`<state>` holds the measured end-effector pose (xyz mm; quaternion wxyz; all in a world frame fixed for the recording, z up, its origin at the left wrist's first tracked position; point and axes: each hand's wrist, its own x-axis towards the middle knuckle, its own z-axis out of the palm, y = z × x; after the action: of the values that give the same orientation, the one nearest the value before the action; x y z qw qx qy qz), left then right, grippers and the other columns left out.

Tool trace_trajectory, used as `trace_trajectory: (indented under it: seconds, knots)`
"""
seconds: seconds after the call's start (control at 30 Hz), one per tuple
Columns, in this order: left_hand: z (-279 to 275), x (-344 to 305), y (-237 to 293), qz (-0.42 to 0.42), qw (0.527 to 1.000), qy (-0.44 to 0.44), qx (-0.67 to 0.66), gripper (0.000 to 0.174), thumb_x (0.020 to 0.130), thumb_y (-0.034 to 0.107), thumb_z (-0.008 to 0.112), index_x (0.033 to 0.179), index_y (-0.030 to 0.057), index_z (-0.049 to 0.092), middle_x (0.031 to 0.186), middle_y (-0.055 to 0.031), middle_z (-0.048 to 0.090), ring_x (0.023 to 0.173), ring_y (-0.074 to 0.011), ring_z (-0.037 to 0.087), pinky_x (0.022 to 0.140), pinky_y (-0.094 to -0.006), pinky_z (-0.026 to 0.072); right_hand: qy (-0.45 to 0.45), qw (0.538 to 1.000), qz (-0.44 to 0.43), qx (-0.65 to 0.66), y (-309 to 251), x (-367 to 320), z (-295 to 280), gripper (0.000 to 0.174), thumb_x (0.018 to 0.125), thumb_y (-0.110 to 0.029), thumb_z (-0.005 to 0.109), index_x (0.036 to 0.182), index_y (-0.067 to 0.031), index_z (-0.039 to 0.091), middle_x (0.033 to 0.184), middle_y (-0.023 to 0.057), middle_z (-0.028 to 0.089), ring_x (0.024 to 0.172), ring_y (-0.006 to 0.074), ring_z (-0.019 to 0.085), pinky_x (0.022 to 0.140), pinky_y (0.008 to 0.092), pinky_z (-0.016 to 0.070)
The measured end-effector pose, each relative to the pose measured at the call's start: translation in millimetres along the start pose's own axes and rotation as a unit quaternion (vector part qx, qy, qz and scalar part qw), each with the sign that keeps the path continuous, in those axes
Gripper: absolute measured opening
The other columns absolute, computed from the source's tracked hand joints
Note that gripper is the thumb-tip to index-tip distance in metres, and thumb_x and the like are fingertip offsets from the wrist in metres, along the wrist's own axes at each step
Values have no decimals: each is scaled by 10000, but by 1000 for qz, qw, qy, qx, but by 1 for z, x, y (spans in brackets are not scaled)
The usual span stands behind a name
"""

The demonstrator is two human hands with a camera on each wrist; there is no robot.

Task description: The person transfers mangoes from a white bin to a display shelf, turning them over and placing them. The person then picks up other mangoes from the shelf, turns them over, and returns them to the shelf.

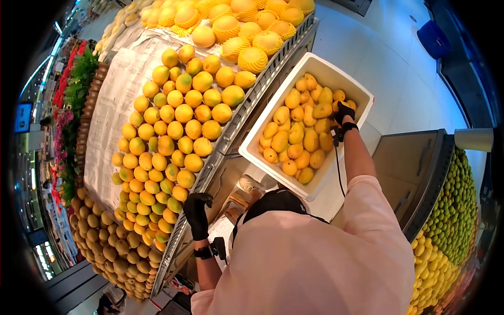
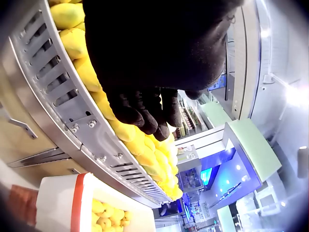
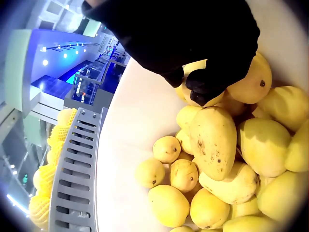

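Note:
A white bin holds a heap of yellow mangoes. Inside its right end, my black-gloved right hand reaches down among the fruit. In the right wrist view, the fingers and thumb of that hand curl round a yellow mango, which the glove partly hides. A mango with dark specks lies just below it. My gloved left hand hangs beside the metal shelf edge, its fingers loosely bent and holding nothing. Rows of yellow-green mangoes lie on the display next to it.
A slotted metal rail borders the display, between the stacked mangoes and the bin. Net-wrapped yellow fruit sits at the far end, brown round fruit at the near left. Green fruit fills a stand on the right. A blue tub stands farther back.

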<state>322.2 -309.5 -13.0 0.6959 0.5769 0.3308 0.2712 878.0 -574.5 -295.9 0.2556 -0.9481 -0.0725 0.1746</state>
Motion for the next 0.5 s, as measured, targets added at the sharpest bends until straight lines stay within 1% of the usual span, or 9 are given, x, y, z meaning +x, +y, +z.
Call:
trace_trajectory:
  seconds: [0.03,0.07,0.1,0.2,0.33,0.4,0.43,0.5]
  knots:
    - [2,-1,0,-2,1000,3,0,341,1012,252,364,874,2,552,862,-151,633,706,-189,564,658,-305,454,-4,974,139,181,-13,-2,-5,392,859,-375,682,1085,-60,619,901,76,644,709,195,602,587,324,511]
    - [4,-2,2,-4,1000,5,0,335,1010,246,366,875,2,551,863,-151,633,706,-187,564,659,-303,454,-8,896,271,351,-27,-4,-11,389,856,-382,686,1068,-62,624,884,71,640,685,188,594,575,320,505]
    - [6,-3,3,-6,1000,8,0,329,1009,240,368,875,2,551,863,-151,633,706,-186,563,660,-301,454,-1,861,310,404,-16,10,1,422,832,-416,708,1036,-54,633,866,68,631,695,172,595,583,309,504]
    - [11,-2,4,-13,1000,13,25,295,1004,201,376,876,-3,548,866,-151,635,702,-179,564,652,-291,452,-3,853,325,409,-7,24,9,448,803,-441,733,1024,-62,640,871,68,630,669,183,587,552,315,496]
    - [16,1,5,2,999,8,38,261,997,152,383,871,-7,548,869,-152,637,695,-175,565,639,-285,450,6,903,229,364,29,48,35,405,776,-408,758,1011,-95,650,879,67,626,604,200,557,475,325,465]
    - [16,2,5,1,999,7,42,256,995,139,385,867,-10,550,868,-152,638,692,-176,568,635,-285,451,-12,893,259,369,11,28,12,417,771,-400,760,1023,-88,646,907,70,630,616,205,562,485,332,469]
    - [17,2,5,-5,999,10,48,318,1009,213,370,861,-3,551,861,-149,631,693,-184,560,645,-293,447,-20,887,274,372,6,22,6,423,768,-396,762,1029,-85,644,921,71,633,621,207,564,490,336,472]
    - [18,3,8,-16,998,15,63,450,1037,361,340,850,12,553,847,-143,617,694,-199,544,664,-309,440,-41,913,210,347,7,23,2,435,764,-400,764,1033,-83,641,933,72,634,624,209,567,491,345,473]
